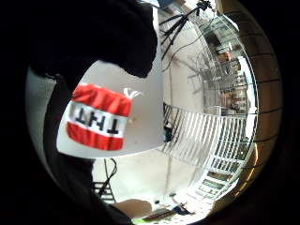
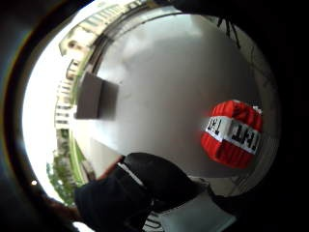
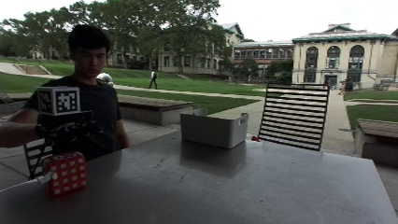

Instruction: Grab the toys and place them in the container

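The gloved hand (image 3: 69, 130) is held just above the TNT block (image 3: 63, 173), fingers loosely spread and nothing gripped, apparently so that the toy can be taken from the top. The block sits on the table (image 3: 249, 186) near the person's edge, well apart from the container (image 3: 213, 129) at the far side. A slatted chair (image 3: 294, 116) stands beyond. Nothing is seen between block and container.

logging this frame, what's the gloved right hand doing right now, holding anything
Right hand: just above the red TNT block on the table, holding nothing; whether its fingers are open or curled cannot be told.
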